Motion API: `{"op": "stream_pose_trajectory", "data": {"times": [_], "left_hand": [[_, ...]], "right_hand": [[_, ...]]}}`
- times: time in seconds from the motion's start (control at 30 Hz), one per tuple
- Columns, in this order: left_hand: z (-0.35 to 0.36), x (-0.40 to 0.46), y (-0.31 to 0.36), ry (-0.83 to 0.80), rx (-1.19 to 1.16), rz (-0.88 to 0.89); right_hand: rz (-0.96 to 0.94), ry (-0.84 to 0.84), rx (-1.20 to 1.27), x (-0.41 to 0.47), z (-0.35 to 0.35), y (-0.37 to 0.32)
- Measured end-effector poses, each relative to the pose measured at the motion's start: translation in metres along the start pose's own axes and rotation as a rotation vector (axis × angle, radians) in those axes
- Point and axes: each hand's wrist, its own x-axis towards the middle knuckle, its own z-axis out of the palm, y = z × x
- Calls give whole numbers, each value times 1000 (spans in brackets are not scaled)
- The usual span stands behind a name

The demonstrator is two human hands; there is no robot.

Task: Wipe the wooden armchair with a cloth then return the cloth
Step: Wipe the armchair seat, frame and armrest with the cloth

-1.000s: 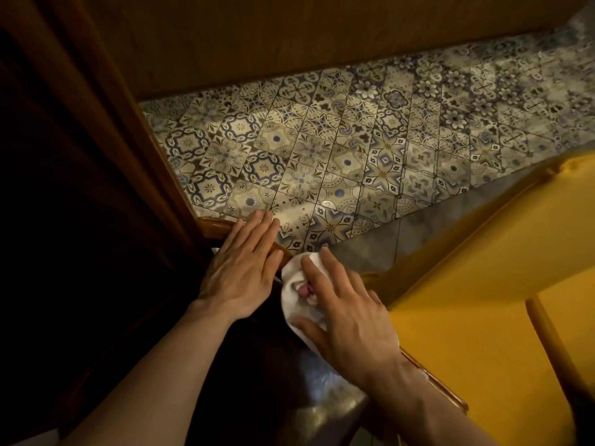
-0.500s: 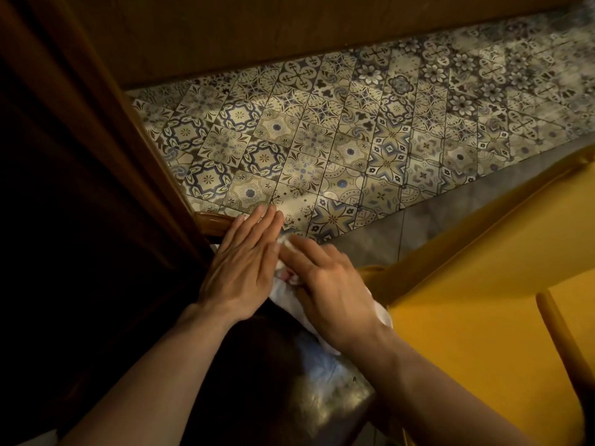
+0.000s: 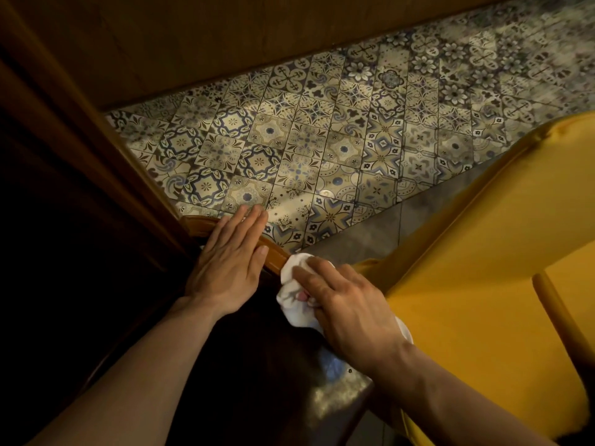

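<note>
The wooden armchair shows as a curved, glossy brown rail [image 3: 275, 257] running across the lower middle, with its dark shiny seat [image 3: 273, 365] below. My left hand [image 3: 230, 262] lies flat on the rail, fingers together, holding nothing. Just to its right, my right hand [image 3: 347, 307] presses a crumpled white cloth [image 3: 294, 297] against the rail and the seat's edge. Part of the cloth is hidden under that hand.
A yellow upholstered seat [image 3: 483, 284] with a wooden arm [image 3: 560, 313] fills the right side, close to my right hand. Patterned floor tiles [image 3: 322, 140] lie beyond the rail. Dark wood panelling [image 3: 80, 123] stands along the left and far side.
My right hand slid the cloth left along the rail to my left hand, then back to the right. The left hand stayed flat on the rail.
</note>
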Motion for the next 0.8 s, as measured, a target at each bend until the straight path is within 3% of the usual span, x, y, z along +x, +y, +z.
{"op": "stream_pose_trajectory", "data": {"times": [0.8], "left_hand": [[0,3,-2,-36,-15,-21]], "right_hand": [[95,-27,-86,-20,-26,-10]]}}
